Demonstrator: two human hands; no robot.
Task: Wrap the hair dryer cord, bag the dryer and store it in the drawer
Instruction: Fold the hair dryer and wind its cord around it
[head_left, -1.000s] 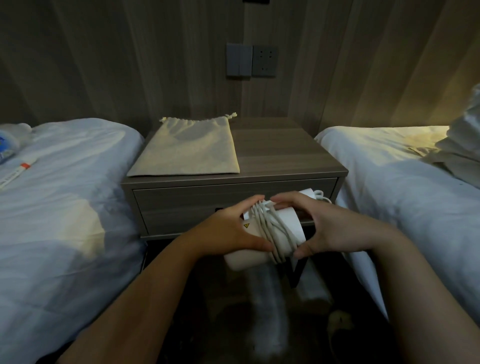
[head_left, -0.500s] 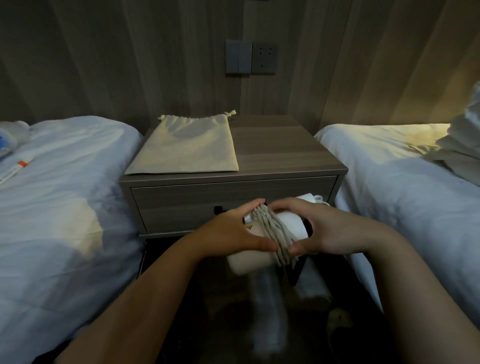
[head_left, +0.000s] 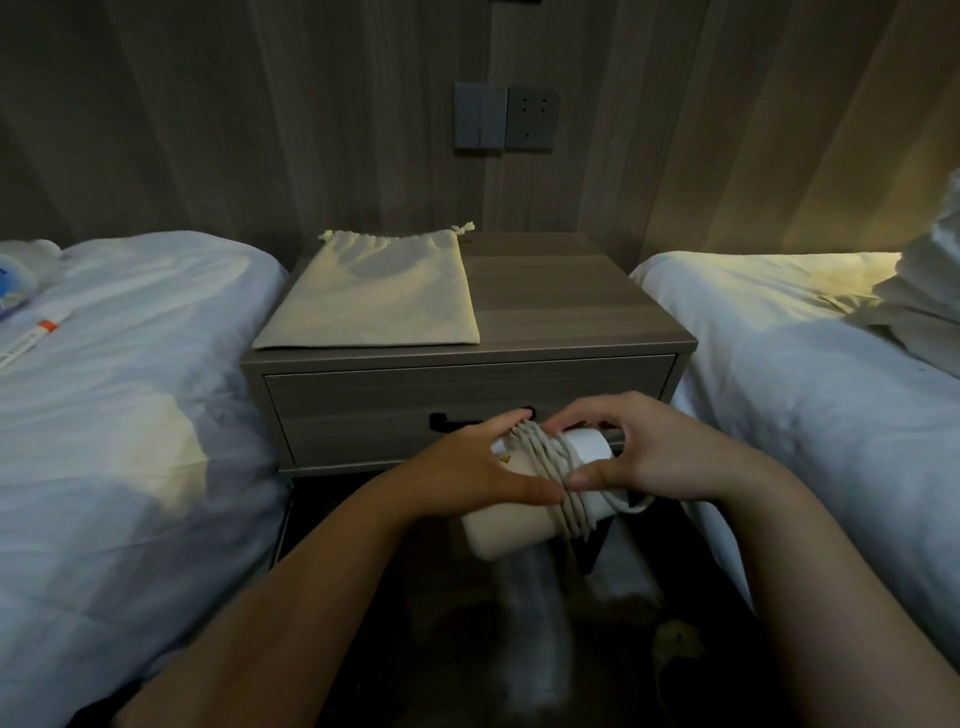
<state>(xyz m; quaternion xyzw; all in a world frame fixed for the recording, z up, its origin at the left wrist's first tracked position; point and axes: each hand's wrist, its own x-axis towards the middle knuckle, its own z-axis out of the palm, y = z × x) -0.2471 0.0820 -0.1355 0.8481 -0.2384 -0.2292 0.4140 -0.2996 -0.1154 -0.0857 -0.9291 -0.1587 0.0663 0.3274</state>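
I hold a white hair dryer (head_left: 511, 530) in front of the nightstand, below drawer height. Its pale cord (head_left: 558, 470) is wound in several turns round the barrel. My left hand (head_left: 478, 467) grips the dryer body from the left, thumb underneath. My right hand (head_left: 649, 457) grips the right side, thumb and fingers pinching the cord turns. A beige drawstring bag (head_left: 374, 296) lies flat on the left half of the nightstand top. The drawer (head_left: 363, 400) is closed, its dark handle partly hidden behind my hands.
The wooden nightstand (head_left: 571, 306) stands between two white beds, the left bed (head_left: 114, 395) and the right bed (head_left: 810, 374). Folded white linen (head_left: 930, 280) lies on the right bed. A tube (head_left: 31, 343) and a packet lie on the left bed. Wall switches and a socket (head_left: 506, 119) sit above.
The dryer has tilted slightly and both hands have shifted a little on it. A loop of cord now hangs below my right hand; the turns sit tighter together.
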